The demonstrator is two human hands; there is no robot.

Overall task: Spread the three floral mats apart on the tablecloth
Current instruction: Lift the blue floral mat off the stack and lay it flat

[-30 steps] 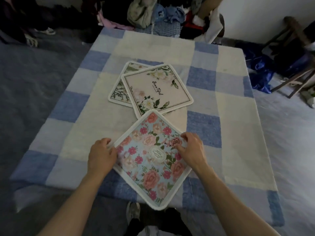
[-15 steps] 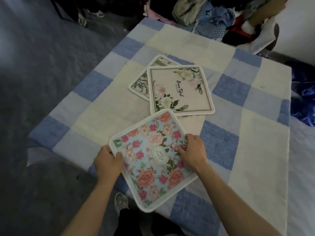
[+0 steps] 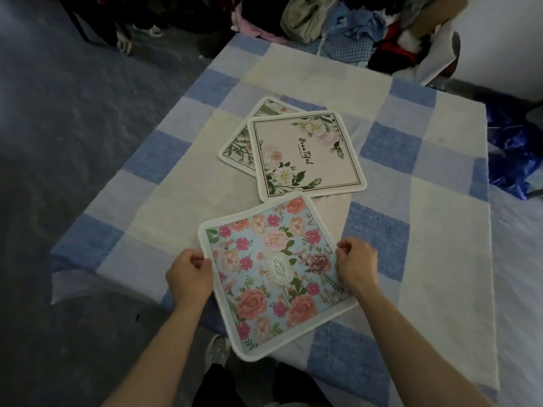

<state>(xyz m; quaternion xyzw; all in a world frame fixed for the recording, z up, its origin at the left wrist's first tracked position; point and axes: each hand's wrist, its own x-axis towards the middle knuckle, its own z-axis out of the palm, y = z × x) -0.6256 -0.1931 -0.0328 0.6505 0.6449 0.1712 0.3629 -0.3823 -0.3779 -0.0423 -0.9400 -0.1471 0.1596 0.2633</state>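
Observation:
A blue mat with pink roses (image 3: pixel 273 274) lies near the front edge of the blue-and-cream checked tablecloth (image 3: pixel 440 230), its near corner hanging past the edge. My left hand (image 3: pixel 189 276) grips its left edge and my right hand (image 3: pixel 357 264) grips its right edge, fingers curled. Beyond it a pale pink mat lettered "Beautiful" (image 3: pixel 308 155) lies flat, its near edge close to the blue mat's far corner. This pink mat covers most of a green leafy mat (image 3: pixel 239 145), of which only the left strip shows.
A heap of clothes (image 3: pixel 338 27) sits past the table's far edge. Shiny blue fabric (image 3: pixel 514 154) lies on the floor to the right. Grey carpet (image 3: pixel 73 127) spreads to the left. My shoe (image 3: pixel 217 349) shows under the near edge.
The blue mat has turned a little between my hands and slid towards the near edge. The view has shifted left. The other two mats have not moved.

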